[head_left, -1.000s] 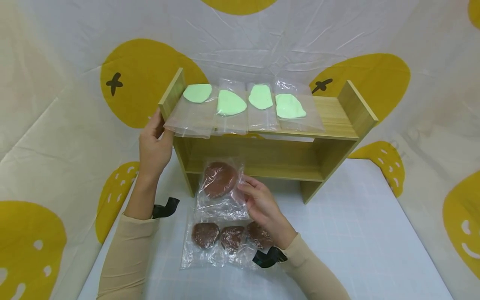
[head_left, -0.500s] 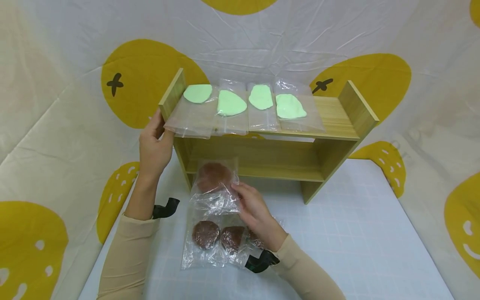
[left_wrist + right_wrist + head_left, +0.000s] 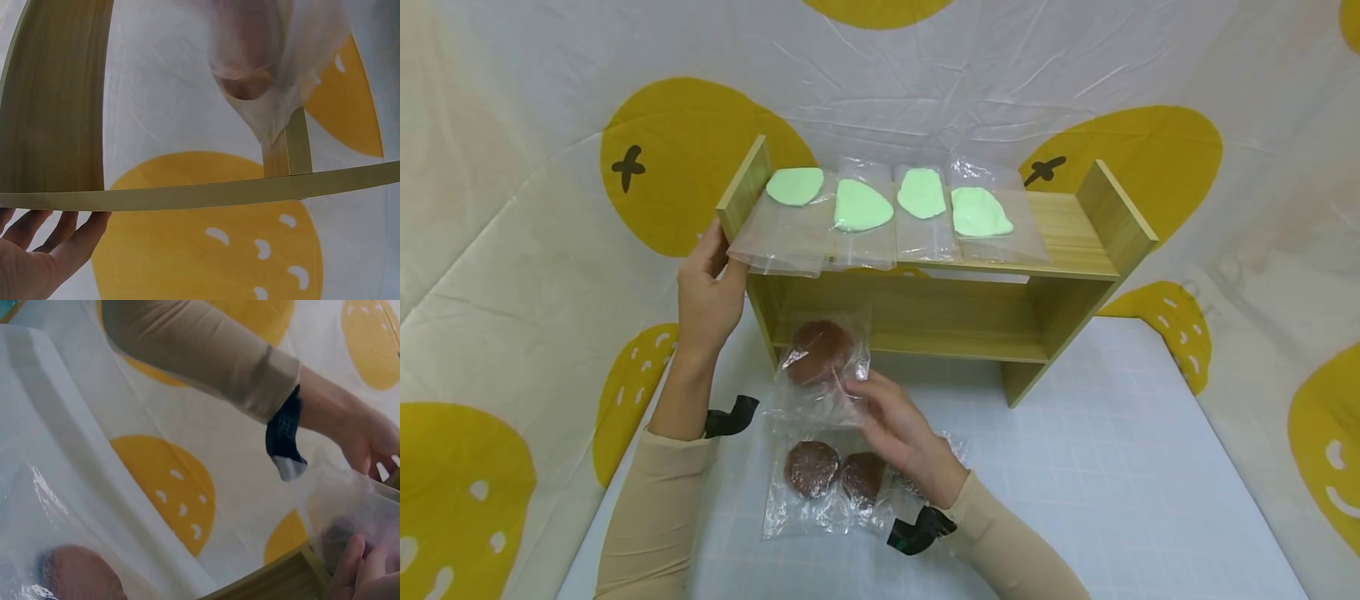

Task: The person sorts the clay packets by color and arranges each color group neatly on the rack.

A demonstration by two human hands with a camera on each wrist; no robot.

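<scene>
My right hand pinches the lower right part of a clear bag holding a brown cookie, in front of the left end of the wooden shelf's lower tier. In the right wrist view its fingers curl on the plastic. My left hand grips the shelf's left side panel, thumb at the front. The left wrist view shows its fingers under a shelf board. Two more bagged brown cookies lie on the table below my right hand; a third is mostly hidden under the wrist.
Several clear bags with pale green pieces lie in a row on the top shelf; its right end is bare wood. The white gridded table stretches to the right. A white and yellow patterned cloth hangs around and behind.
My right hand has carried the bagged cookie a little left and down, closer to the shelf's lower left corner. The left hand has stayed on the side panel.
</scene>
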